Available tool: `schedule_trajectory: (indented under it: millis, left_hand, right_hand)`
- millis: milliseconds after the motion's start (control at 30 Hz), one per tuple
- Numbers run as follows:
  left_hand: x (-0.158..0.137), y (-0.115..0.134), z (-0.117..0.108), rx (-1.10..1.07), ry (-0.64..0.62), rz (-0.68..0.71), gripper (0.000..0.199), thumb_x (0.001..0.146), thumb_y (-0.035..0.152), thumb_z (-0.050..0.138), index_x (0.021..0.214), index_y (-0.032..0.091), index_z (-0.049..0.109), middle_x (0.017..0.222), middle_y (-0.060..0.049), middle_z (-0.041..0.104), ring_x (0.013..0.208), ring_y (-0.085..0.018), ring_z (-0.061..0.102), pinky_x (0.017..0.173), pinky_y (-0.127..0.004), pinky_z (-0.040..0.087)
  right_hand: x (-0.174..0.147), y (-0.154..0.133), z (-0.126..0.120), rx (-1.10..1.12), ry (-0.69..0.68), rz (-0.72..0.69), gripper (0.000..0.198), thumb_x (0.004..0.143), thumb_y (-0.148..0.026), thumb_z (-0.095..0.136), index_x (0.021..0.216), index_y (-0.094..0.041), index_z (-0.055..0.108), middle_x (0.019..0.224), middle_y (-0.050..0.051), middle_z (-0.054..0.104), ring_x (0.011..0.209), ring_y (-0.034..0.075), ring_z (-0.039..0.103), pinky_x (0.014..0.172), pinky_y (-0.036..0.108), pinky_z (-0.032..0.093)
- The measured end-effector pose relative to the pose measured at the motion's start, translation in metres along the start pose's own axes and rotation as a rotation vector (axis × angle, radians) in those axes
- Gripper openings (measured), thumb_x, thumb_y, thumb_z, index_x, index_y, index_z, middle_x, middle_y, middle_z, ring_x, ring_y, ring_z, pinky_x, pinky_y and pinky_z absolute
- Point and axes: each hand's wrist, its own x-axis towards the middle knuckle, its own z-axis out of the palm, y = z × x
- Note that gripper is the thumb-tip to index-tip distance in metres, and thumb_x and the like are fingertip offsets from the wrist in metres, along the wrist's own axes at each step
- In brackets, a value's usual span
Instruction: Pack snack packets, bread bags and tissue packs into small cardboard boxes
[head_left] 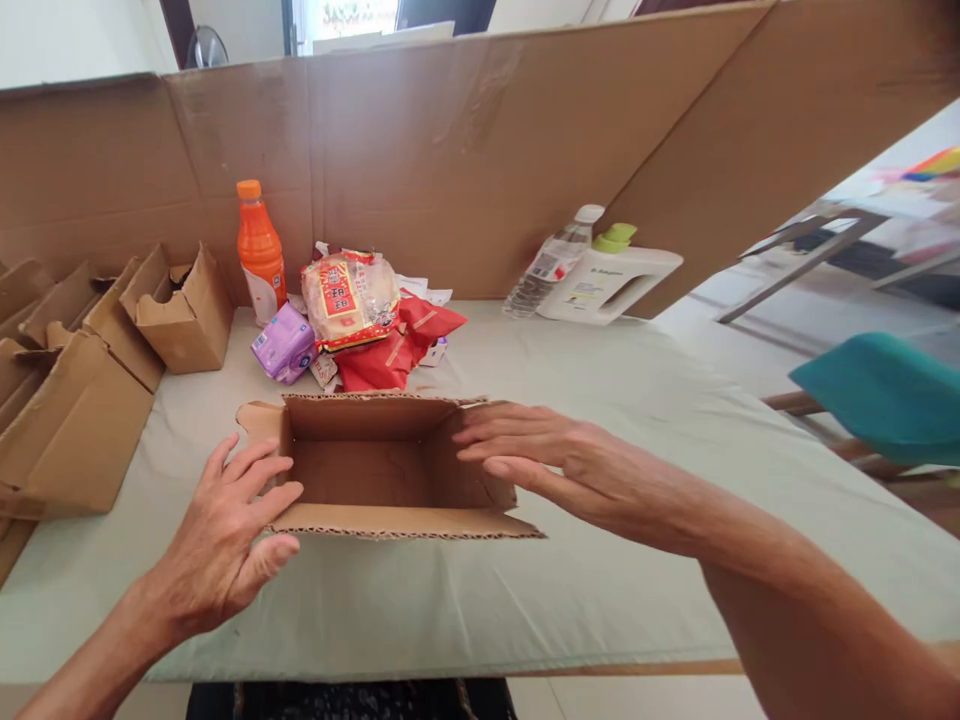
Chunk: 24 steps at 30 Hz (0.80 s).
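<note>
An open cardboard box (360,472) stands before me on the table, with nothing visible inside it. At its left end is my left hand (238,525), fingers spread over the end flap and near corner. My right hand (559,455) reaches to the opposite end, its fingers stretched out along the rim. Whether either palm presses on the cardboard, I cannot tell. Just behind the box lie a red plastic bag (390,350), a round packet of food (349,300) and a purple packet (284,345).
An orange drink bottle (261,255) stands at the back left, near several cardboard boxes (82,400). A clear water bottle (551,265) leans by a white jug (611,285) at the back. A tall cardboard wall (420,180) closes off the far side. A teal seat (885,395) is off to the right.
</note>
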Motion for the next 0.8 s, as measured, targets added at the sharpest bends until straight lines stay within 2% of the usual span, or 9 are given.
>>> schedule_trajectory:
  millis: [100, 200, 367, 467, 533, 600, 700, 767, 800]
  left_hand:
    - [-0.006, 0.002, 0.009, -0.062, 0.027, -0.094, 0.04, 0.104, 0.04, 0.039, 0.114, 0.024, 0.074, 0.136, -0.012, 0.066, 0.141, -0.036, 0.049, 0.122, -0.066, 0.025]
    - [-0.004, 0.005, 0.007, -0.099, 0.035, -0.137, 0.031, 0.099, 0.036, 0.048, 0.111, 0.026, 0.075, 0.135, -0.01, 0.068, 0.139, -0.037, 0.052, 0.122, -0.069, 0.023]
    - [0.01, -0.005, -0.013, -0.051, -0.019, -0.078, 0.03, 0.089, 0.039, 0.066, 0.116, 0.026, 0.071, 0.123, -0.009, 0.073, 0.125, -0.035, 0.064, 0.125, -0.069, 0.016]
    - [0.035, -0.012, -0.027, 0.001, -0.166, -0.019, 0.03, 0.09, 0.039, 0.066, 0.115, 0.025, 0.071, 0.111, -0.008, 0.075, 0.107, -0.031, 0.07, 0.117, -0.061, 0.038]
    - [0.056, -0.015, -0.029, 0.03, -0.222, 0.021, 0.029, 0.088, 0.037, 0.067, 0.113, 0.024, 0.072, 0.121, -0.011, 0.072, 0.113, -0.034, 0.067, 0.108, -0.055, 0.048]
    - [0.074, -0.018, -0.026, 0.04, -0.239, 0.06, 0.036, 0.084, 0.039, 0.069, 0.116, 0.023, 0.071, 0.144, -0.014, 0.061, 0.13, -0.038, 0.058, 0.109, -0.054, 0.046]
    - [0.088, -0.023, -0.014, 0.063, -0.273, 0.038, 0.063, 0.078, 0.048, 0.073, 0.134, 0.021, 0.063, 0.157, -0.018, 0.047, 0.142, -0.042, 0.047, 0.114, -0.055, 0.041]
    - [0.088, -0.028, -0.008, 0.086, -0.293, -0.021, 0.077, 0.077, 0.055, 0.073, 0.143, 0.02, 0.056, 0.157, -0.02, 0.046, 0.143, -0.044, 0.045, 0.112, -0.056, 0.042]
    - [0.086, -0.03, -0.006, 0.091, -0.298, -0.042, 0.08, 0.077, 0.058, 0.072, 0.145, 0.02, 0.055, 0.157, -0.021, 0.046, 0.144, -0.045, 0.044, 0.112, -0.057, 0.041]
  right_hand:
    - [-0.011, 0.013, -0.002, 0.151, -0.067, 0.038, 0.035, 0.101, -0.056, 0.051, 0.107, -0.039, 0.081, 0.123, 0.001, 0.075, 0.122, 0.031, 0.067, 0.106, 0.056, 0.056]
    - [-0.017, 0.029, 0.0, 0.25, -0.044, 0.071, 0.028, 0.098, -0.055, 0.058, 0.099, -0.04, 0.081, 0.121, 0.002, 0.076, 0.124, 0.032, 0.066, 0.107, 0.059, 0.055]
    - [-0.022, 0.036, 0.004, 0.153, -0.062, 0.081, 0.027, 0.096, -0.052, 0.061, 0.107, -0.036, 0.08, 0.134, 0.004, 0.07, 0.132, 0.032, 0.06, 0.11, 0.056, 0.053]
    - [-0.016, 0.032, 0.003, 0.02, -0.099, 0.089, 0.037, 0.095, -0.049, 0.061, 0.127, -0.036, 0.074, 0.147, 0.005, 0.061, 0.13, 0.034, 0.062, 0.097, 0.049, 0.061]
    - [-0.007, 0.031, 0.004, -0.064, -0.121, 0.093, 0.051, 0.093, -0.05, 0.063, 0.141, -0.034, 0.065, 0.158, 0.006, 0.05, 0.12, 0.033, 0.068, 0.088, 0.045, 0.063]
    - [0.004, 0.031, 0.008, -0.145, -0.147, 0.09, 0.065, 0.09, -0.051, 0.065, 0.152, -0.032, 0.054, 0.161, 0.009, 0.045, 0.109, 0.031, 0.072, 0.086, 0.044, 0.062]
    - [0.021, 0.033, 0.014, -0.238, -0.211, 0.107, 0.076, 0.088, -0.053, 0.066, 0.156, -0.024, 0.048, 0.126, 0.013, 0.072, 0.092, 0.031, 0.074, 0.078, 0.043, 0.06]
    - [0.032, 0.033, 0.01, -0.231, -0.26, 0.118, 0.073, 0.087, -0.058, 0.066, 0.151, -0.024, 0.055, 0.09, 0.008, 0.077, 0.076, 0.029, 0.073, 0.069, 0.039, 0.057]
    - [0.038, 0.034, 0.005, -0.207, -0.262, 0.118, 0.067, 0.087, -0.061, 0.066, 0.145, -0.026, 0.061, 0.082, 0.005, 0.076, 0.071, 0.027, 0.071, 0.065, 0.037, 0.055]
